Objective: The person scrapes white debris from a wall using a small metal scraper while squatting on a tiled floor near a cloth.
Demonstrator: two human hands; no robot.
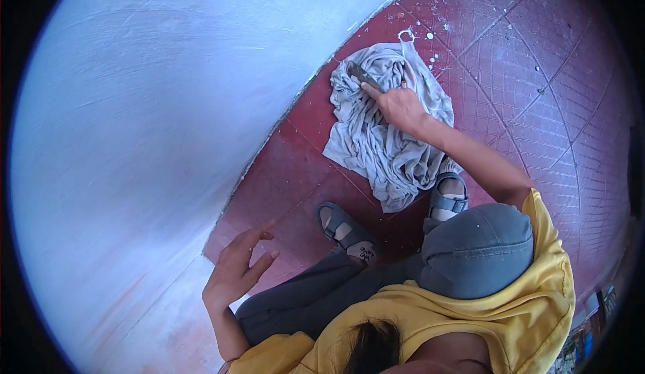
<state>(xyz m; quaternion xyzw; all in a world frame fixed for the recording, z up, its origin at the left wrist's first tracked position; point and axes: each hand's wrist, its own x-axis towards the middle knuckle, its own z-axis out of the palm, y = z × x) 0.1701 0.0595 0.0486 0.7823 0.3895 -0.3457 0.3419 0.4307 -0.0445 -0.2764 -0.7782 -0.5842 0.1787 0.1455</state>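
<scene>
A crumpled pale grey cloth (375, 147) lies on the red tiled floor close to the wall. Over its upper part, my right hand (400, 106) grips a flat, dark, worn tool (364, 76), possibly a scraper or putty knife; the fingers hide its near end. The tool's far end points towards the wall and is over the cloth; whether it touches the cloth cannot be told. My left hand (239, 268) is empty, with fingers apart, beside the wall at the lower left.
A whitish plastered wall (151, 97) rises on the left. White paint-like spots mark the floor (504, 86) at the top. My sandalled feet are below the cloth, one of them close against its lower right edge. Blurred items stand at the lower right rim.
</scene>
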